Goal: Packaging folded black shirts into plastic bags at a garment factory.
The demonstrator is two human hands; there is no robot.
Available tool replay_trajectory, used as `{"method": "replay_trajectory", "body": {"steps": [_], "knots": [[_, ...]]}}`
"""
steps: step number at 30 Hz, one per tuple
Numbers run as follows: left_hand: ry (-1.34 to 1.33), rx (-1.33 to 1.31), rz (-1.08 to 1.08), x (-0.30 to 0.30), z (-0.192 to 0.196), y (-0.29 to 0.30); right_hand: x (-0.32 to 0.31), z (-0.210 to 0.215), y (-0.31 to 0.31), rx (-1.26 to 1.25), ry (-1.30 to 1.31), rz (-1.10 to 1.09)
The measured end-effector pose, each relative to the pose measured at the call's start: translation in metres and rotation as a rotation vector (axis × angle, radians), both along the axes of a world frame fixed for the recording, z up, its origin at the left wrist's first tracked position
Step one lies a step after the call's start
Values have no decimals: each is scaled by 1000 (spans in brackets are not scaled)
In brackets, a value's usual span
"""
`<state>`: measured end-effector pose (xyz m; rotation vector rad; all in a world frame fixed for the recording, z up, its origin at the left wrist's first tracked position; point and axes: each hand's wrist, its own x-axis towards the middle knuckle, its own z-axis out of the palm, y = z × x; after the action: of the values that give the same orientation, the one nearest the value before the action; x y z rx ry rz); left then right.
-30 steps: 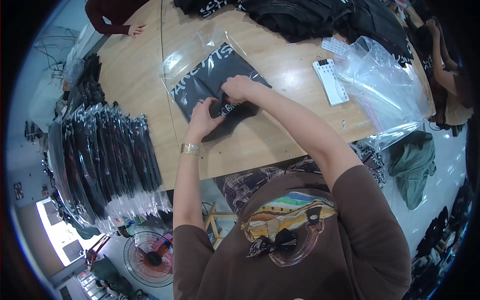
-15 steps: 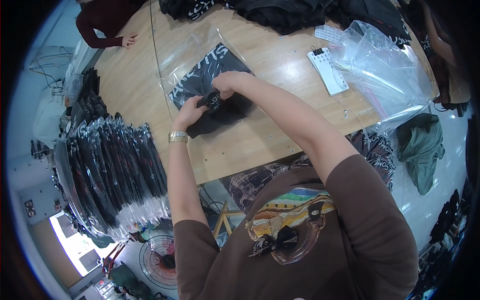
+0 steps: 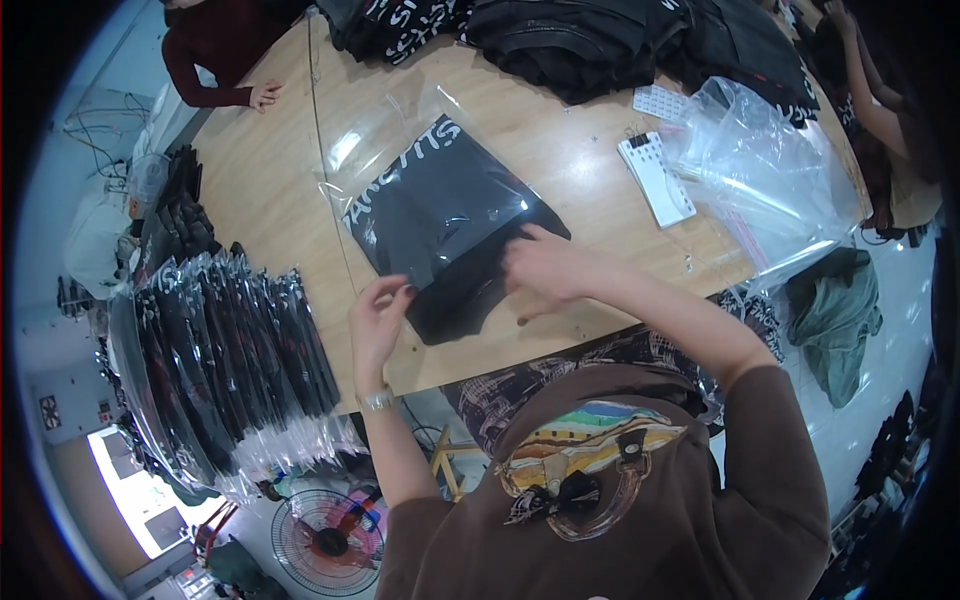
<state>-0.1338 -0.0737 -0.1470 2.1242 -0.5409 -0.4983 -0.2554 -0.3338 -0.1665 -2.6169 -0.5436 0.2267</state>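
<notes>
A folded black garment with white lettering lies on the wooden table, mostly inside a clear plastic bag. Its near end, a plain black part, sticks out toward me. At the garment's near left corner is my left hand, its fingers loosely bent and apart, with nothing visible in them. My right hand rests at the near right edge, fingers spread and touching the black cloth or bag; part of its palm side is hidden.
Bagged black garments stand in a dense row at the left. A white card stack with a black clip and loose clear bags lie on the right. Black garment piles line the far edge. Another person's hand rests far left.
Both hands have let go of the bunched cloth at the neck and moved apart and nearer to me. The garment now lies flat and spread, its lettering more visible.
</notes>
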Motion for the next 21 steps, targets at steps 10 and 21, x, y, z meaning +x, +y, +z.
{"method": "replay_trajectory", "body": {"steps": [10,21], "knots": [[309,-135,566,-30,-73,39,32,-58,-55,533,98,-936],[378,-125,674,-69,-63,43,-14,-44,-46,680,441,-989]]}}
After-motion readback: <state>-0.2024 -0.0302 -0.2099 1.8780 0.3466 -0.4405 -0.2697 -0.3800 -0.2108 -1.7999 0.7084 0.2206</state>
